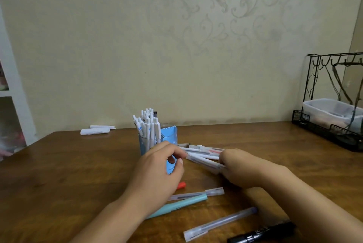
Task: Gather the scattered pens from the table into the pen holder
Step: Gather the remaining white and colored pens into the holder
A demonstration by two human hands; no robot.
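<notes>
A frosted white pen [204, 161] is held between both hands just above the brown wooden surface [68, 174], right of the pen holder [149, 144]. Its left end is pinched by the curled fingers of the left hand [161, 166]; its right end is gripped inside the closed right hand [238, 166], whose fingertips are hidden from view. The pen holder, a translucent blue cup, is packed with white click pens [147, 125], too crowded to be counted, and its lower part is covered by the left hand. A blue box [169, 133] is seen just behind it. A small pile of pens [202, 149] lies behind the hands, their number unclear. Nearer the camera five more lie apart: a red-capped pen [181, 185] mostly hidden, a clear pen [198, 194], a mint pen [176, 205], a frosted pen [220, 223] and a black marker [261, 233], cut off by the frame edge.
</notes>
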